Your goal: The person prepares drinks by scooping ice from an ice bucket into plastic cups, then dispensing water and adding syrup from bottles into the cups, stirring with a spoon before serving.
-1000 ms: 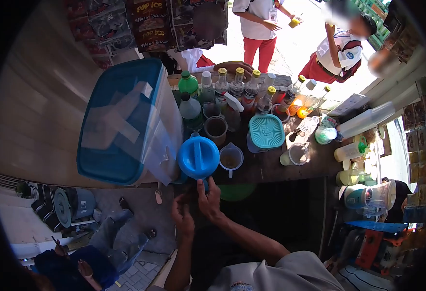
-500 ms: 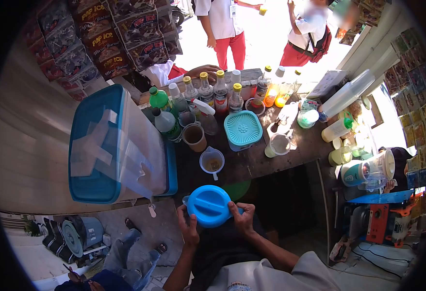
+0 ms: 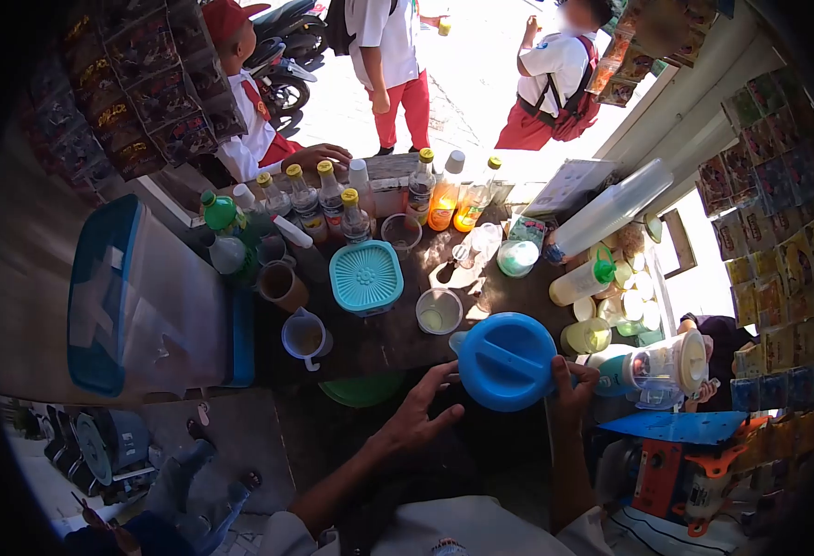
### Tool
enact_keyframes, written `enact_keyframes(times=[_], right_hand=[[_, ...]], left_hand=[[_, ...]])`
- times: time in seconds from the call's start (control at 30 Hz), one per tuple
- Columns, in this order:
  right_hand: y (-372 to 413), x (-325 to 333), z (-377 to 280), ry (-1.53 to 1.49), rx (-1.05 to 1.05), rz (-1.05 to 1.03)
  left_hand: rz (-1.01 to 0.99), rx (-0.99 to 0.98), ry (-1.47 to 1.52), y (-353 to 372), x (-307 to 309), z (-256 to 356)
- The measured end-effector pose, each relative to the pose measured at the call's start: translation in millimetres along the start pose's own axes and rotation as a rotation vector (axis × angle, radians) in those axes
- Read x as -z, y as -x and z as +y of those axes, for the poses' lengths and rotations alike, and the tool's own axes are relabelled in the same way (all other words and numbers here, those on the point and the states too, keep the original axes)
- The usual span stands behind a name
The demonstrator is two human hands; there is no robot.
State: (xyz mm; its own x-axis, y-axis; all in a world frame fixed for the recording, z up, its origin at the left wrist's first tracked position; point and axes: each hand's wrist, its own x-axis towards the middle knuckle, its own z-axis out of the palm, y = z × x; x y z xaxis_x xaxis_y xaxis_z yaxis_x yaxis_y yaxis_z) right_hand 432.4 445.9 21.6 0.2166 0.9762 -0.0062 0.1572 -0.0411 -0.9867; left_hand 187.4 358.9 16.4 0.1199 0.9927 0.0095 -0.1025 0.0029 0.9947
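Observation:
A blue lidded pitcher (image 3: 507, 360), seen from above, is held over the front right part of the counter. Its spout points left and its handle side is at the right. My right hand (image 3: 574, 387) grips it there, with the thumb up near the lid. My left hand (image 3: 421, 412) is just left of the pitcher, fingers apart and holding nothing. Close by on the counter are a clear plastic cup (image 3: 439, 311) and a turquoise square-lidded container (image 3: 366, 276). Further left stands a measuring jug (image 3: 305, 335) with some liquid in it.
Syrup bottles (image 3: 330, 206) line the back edge. A large blue-lidded box (image 3: 147, 306) stands left. At right are a stack of plastic cups (image 3: 611, 211), a green-capped bottle (image 3: 576, 283), a blender (image 3: 671, 366) and an orange machine (image 3: 667, 473). People stand outside; sachets hang both sides.
The pitcher has moved right and forward, toward the counter's right side. My left hand has let go of it, while my right hand still holds it. The view has turned right.

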Motion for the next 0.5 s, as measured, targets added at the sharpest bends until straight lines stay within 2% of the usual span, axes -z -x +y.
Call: enact_keyframes(times=[0.07, 0.1, 0.3, 0.37, 0.5], right_hand=[[-33, 2, -14, 0.172, -0.009, -0.113], [-47, -2, -5, 0.267, 0.212, -0.035], [-96, -30, -8, 0.396, 0.202, -0.205], [-103, -36, -4, 0.441, 0.178, -0.279], [-106, -45, 16, 0.481, 0.279, -0.267]], left_hand=[[0.037, 0.044, 0.073, -20, -20, -8], [0.072, 0.085, 0.142, -29, -28, -13], [0.259, 0.216, 0.102, -70, -49, -38], [0.27, 0.246, 0.094, -74, -47, -48], [0.261, 0.287, 0.177, -74, -44, -66]])
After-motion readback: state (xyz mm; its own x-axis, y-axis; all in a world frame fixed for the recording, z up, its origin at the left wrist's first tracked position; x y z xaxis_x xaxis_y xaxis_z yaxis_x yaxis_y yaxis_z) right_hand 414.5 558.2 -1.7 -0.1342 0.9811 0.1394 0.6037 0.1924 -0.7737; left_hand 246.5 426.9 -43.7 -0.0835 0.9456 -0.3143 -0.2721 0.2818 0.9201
